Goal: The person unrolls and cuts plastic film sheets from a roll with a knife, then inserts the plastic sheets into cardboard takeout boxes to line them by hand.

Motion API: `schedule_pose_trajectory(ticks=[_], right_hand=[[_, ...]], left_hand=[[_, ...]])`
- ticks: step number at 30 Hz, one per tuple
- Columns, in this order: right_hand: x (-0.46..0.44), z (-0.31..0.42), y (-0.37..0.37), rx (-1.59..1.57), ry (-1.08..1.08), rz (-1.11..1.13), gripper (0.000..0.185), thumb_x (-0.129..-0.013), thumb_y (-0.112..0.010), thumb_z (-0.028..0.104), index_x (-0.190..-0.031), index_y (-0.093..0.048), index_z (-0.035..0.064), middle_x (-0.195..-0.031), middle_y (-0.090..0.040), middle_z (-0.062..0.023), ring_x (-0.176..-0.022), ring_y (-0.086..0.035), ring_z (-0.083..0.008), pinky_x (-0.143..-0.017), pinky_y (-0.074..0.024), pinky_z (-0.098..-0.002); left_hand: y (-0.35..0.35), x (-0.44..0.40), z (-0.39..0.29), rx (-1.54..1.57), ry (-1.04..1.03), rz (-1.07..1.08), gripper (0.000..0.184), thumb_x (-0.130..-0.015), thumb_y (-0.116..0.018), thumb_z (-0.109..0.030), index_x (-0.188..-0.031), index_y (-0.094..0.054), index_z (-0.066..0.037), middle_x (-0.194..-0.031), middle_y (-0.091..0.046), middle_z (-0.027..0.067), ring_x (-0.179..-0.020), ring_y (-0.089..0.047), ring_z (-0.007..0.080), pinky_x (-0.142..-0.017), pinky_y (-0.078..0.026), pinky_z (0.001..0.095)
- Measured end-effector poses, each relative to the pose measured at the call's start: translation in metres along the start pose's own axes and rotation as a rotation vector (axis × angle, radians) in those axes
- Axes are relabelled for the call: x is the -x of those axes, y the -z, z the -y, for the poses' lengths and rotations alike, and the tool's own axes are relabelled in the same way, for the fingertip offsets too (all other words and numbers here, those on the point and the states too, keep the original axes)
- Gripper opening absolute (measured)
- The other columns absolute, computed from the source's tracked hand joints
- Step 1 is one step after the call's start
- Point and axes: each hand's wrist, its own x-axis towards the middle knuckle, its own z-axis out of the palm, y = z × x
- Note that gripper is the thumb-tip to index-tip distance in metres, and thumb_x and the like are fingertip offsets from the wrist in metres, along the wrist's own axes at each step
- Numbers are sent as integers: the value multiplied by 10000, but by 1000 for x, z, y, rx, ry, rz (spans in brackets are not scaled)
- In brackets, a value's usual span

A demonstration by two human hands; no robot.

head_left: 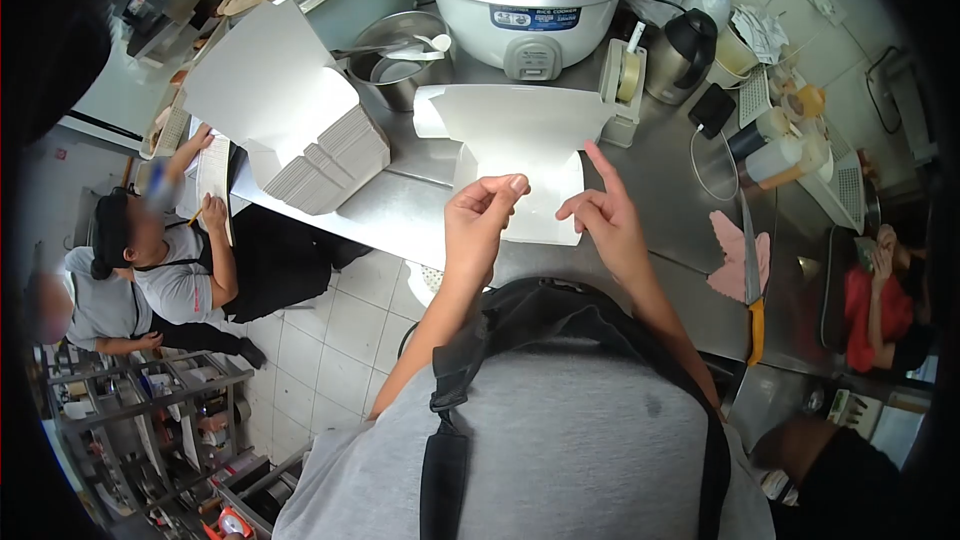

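A white paper takeaway box (543,202) sits on the steel counter before me with its lid (520,115) raised. Over the box's left edge is my left hand (478,225), thumb and fingers pressed together; whatever they hold, if anything, does not show. My right hand (612,215) hovers at the box's right side, index finger stretched toward the lid's corner and the other fingers bent, with nothing visible in it. To the left stand nested white boxes (325,160), the top one with its lid up.
Behind the box stand a rice cooker (530,15), a metal pot (390,70) with utensils, a tape dispenser (625,90) and a thermos jug (682,55). A yellow-handled knife (755,325) lies by a pink cloth (735,255). Co-workers stand left; one writes on a pad (214,180).
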Motion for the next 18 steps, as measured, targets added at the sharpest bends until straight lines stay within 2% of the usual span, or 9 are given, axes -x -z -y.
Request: schedule_pose_trajectory(ticks=[2, 5, 8, 13, 16, 18], right_hand=[[-2, -9, 3, 38, -3, 2, 454, -903, -579, 29, -1354, -529, 34, -882, -701, -40, -835, -599, -64, -738, -454, -210], [-2, -11, -15, -88, -71, 45, 303, -922, -623, 106, -1207, -640, 4, -948, -706, -62, -881, -604, -71, -723, -457, -218], [-4, -16, -19, -177, -96, 34, 271, -925, -655, 181, -1107, -685, -16, -982, -706, -77, -899, -612, -85, -732, -456, -230], [-9, -24, -17, -238, -126, -6, 288, -908, -681, 217, -1071, -695, -20, -929, -698, -66, -833, -590, -91, -738, -438, -229], [-10, -25, -17, -242, -175, -50, 290, -889, -705, 249, -1022, -708, -9, -865, -681, -46, -765, -549, -83, -716, -426, -225], [-10, -24, -17, -236, -198, -76, 290, -874, -722, 267, -982, -712, -3, -827, -667, -35, -734, -525, -76, -703, -421, -224]], left_hand=[[3, 1, 2, 38, 64, -25, 218, -858, -743, -180, -970, -709, 3, -841, -689, 9, -664, -492, 24, -574, -375, 178], [5, 2, 8, 47, 88, -39, 253, -847, -755, -180, -1011, -707, 7, -834, -690, 3, -650, -492, 30, -573, -379, 180], [5, 0, 11, 8, 79, -35, 261, -841, -760, -175, -1030, -712, -1, -822, -691, 1, -645, -495, 28, -570, -380, 180], [7, -4, 11, -34, 71, 1, 246, -836, -764, -168, -1026, -723, -18, -785, -695, -11, -646, -512, 41, -597, -405, 183], [6, -5, 13, -102, 10, 35, 200, -850, -742, -152, -1021, -734, -49, -916, -695, 21, -709, -540, 56, -640, -438, 195], [9, -10, 21, -195, -153, 36, 168, -846, -719, -119, -1010, -740, -94, -1050, -654, 59, -841, -556, 114, -729, -455, 250]])
